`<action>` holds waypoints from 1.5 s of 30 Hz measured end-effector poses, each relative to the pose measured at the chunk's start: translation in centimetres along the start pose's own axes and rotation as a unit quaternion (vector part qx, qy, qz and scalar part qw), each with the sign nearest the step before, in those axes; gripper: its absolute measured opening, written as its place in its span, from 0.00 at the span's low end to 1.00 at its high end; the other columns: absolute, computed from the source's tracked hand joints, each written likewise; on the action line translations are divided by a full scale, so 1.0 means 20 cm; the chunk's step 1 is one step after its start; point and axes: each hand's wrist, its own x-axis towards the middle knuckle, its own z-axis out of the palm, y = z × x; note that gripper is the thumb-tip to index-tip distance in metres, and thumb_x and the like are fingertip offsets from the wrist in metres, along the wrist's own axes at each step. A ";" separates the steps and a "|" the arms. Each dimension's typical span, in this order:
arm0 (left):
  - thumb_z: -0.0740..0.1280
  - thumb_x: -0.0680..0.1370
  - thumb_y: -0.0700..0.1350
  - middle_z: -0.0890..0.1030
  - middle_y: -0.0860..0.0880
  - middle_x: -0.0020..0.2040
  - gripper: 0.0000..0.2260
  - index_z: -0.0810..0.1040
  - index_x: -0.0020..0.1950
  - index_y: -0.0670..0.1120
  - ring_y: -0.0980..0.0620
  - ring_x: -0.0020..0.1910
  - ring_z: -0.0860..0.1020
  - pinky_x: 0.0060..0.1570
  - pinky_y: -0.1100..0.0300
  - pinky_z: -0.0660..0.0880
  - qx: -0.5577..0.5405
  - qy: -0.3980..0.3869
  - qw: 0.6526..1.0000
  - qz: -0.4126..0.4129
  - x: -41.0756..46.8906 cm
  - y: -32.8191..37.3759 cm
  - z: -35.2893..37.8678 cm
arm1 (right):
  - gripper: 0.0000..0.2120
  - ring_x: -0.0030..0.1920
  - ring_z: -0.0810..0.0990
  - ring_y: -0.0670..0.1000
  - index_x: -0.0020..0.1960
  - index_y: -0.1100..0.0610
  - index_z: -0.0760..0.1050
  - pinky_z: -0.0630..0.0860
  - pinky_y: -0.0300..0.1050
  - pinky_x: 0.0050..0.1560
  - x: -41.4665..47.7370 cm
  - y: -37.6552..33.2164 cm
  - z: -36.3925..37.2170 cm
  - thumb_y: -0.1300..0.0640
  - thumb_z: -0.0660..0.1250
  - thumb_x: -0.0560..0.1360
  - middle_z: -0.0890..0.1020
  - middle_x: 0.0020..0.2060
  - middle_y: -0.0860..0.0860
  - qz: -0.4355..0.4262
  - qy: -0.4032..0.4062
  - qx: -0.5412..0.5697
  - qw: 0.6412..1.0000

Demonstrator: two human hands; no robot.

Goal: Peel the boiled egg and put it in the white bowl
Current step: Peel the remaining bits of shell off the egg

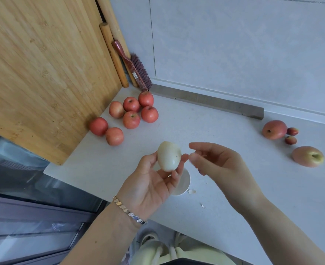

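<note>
My left hand [150, 180] holds the boiled egg [169, 156] upright between thumb and fingertips, above the counter. The egg looks smooth and pale, with a tiny dark speck on its side. Just right of the egg is my right hand [215, 161], fingers loosely curled, thumb and forefinger close together; whether a shell bit sits between them I cannot tell. The white bowl [183, 183] stands on the counter directly under my left hand, mostly hidden by it. Shell fragments [192, 191] lie right of the bowl, a smaller one [202, 205] nearer the counter's front edge.
Several red apples [131, 114] cluster at the back left by a large wooden board [43, 73] leaning on the wall. A brush [136, 69] and rolling pins [113, 52] stand in the corner. More fruit [308, 156] lies at the right. The counter's edge [71, 178] drops off at left.
</note>
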 end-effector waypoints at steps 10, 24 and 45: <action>0.64 0.70 0.50 0.81 0.39 0.52 0.18 0.78 0.51 0.37 0.49 0.38 0.84 0.33 0.64 0.80 0.127 0.005 0.989 0.069 -0.01 -0.04 -0.01 | 0.17 0.34 0.75 0.49 0.43 0.45 0.83 0.73 0.43 0.40 0.01 0.00 0.06 0.44 0.73 0.54 0.76 0.31 0.47 -0.090 0.009 -0.058 0.994; 0.67 0.63 0.50 0.85 0.42 0.41 0.19 0.78 0.48 0.38 0.46 0.35 0.84 0.26 0.63 0.79 0.139 0.019 0.989 0.039 -0.04 -0.05 0.03 | 0.12 0.33 0.75 0.40 0.37 0.48 0.76 0.71 0.30 0.37 0.04 0.00 0.06 0.58 0.60 0.76 0.79 0.32 0.43 -0.105 0.021 -0.140 0.984; 0.67 0.64 0.49 0.85 0.45 0.40 0.18 0.79 0.48 0.39 0.43 0.40 0.85 0.30 0.63 0.79 0.220 -0.011 0.971 0.089 -0.02 -0.06 0.02 | 0.11 0.37 0.78 0.44 0.33 0.46 0.79 0.73 0.32 0.38 0.05 0.00 0.03 0.61 0.70 0.69 0.79 0.36 0.43 -0.173 0.034 -0.129 0.976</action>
